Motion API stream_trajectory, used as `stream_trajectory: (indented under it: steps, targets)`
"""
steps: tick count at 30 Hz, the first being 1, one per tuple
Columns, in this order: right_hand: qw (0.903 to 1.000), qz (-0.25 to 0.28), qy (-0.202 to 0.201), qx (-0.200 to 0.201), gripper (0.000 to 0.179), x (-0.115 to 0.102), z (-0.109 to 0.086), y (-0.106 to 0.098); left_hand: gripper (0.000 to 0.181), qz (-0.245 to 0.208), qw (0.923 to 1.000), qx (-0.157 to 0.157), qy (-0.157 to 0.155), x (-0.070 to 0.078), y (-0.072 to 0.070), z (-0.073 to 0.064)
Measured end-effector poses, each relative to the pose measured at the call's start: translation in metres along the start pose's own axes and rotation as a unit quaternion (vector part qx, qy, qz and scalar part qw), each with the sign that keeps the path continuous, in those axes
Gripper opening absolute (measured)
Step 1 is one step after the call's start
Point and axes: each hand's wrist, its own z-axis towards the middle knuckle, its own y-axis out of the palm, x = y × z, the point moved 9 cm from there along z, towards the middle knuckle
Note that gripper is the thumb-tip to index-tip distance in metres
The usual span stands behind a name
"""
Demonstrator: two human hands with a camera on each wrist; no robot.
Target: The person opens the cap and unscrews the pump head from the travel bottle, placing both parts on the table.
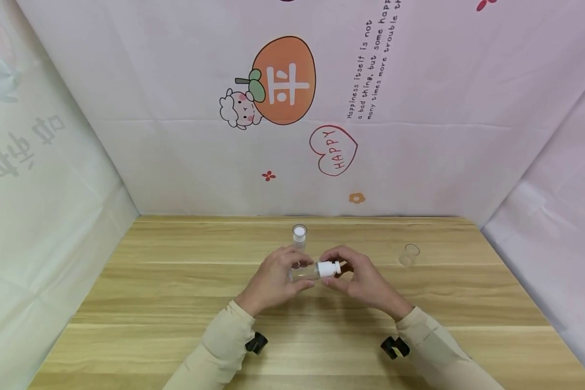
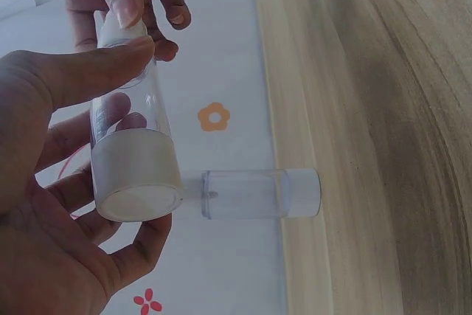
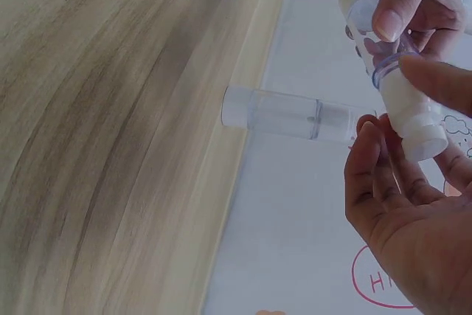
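Note:
A clear pump bottle with a white base and a white pump top is held sideways above the table. My left hand grips its clear body, fingers curled underneath and thumb along the side, as the left wrist view shows. At the pump end, my right hand holds the white collar between thumb and fingers. In the right wrist view the thumb lies on the collar's edge. Just behind the hands stands a second clear bottle, upright on its white base, its lower part hidden in the head view.
A clear cap is on the wooden table to the right of the hands. A printed white cloth hangs behind the table's back edge. More cloth lines the sides. Dark wrist mounts sit on both sleeves.

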Motion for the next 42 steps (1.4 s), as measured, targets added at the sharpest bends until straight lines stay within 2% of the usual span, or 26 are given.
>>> stream_trajectory:
  steps: [3, 6, 12, 18, 23, 30, 35, 42]
  targets:
    - [1.0000, -0.002, 0.000, -0.005, 0.045, 0.000, -0.001, 0.000, 0.036, 0.005, 1.0000, 0.001, 0.002, 0.001, -0.001, 0.000]
    - [0.9998, -0.006, 0.018, -0.010, 0.047, 0.004, -0.001, 0.000, 0.036, 0.014, 0.9999, 0.003, 0.002, 0.002, -0.002, 0.000]
    - [0.9957, -0.004, 0.091, -0.017, 0.034, 0.016, -0.001, 0.001, 0.034, 0.051, 0.9987, 0.008, 0.006, 0.005, -0.004, 0.001]
    - [0.9870, 0.042, 0.151, -0.033, 0.035, 0.024, -0.002, 0.005, 0.034, 0.091, 0.9953, 0.015, 0.027, 0.009, -0.002, 0.002]
    - [0.9795, 0.070, 0.185, -0.036, 0.041, 0.028, -0.004, 0.006, 0.034, 0.104, 0.9938, 0.022, 0.034, 0.012, -0.002, 0.001]
    - [0.9800, 0.063, 0.186, -0.031, 0.036, 0.029, -0.004, 0.005, 0.035, 0.109, 0.9932, 0.020, 0.036, 0.012, -0.001, 0.001]
    - [0.9846, 0.063, 0.160, -0.029, 0.028, 0.027, -0.003, 0.005, 0.034, 0.103, 0.9939, 0.017, 0.035, 0.012, 0.000, 0.000]
    - [0.9857, 0.083, 0.143, -0.034, 0.025, 0.026, -0.003, 0.006, 0.034, 0.094, 0.9952, 0.014, 0.026, 0.010, 0.000, -0.001]
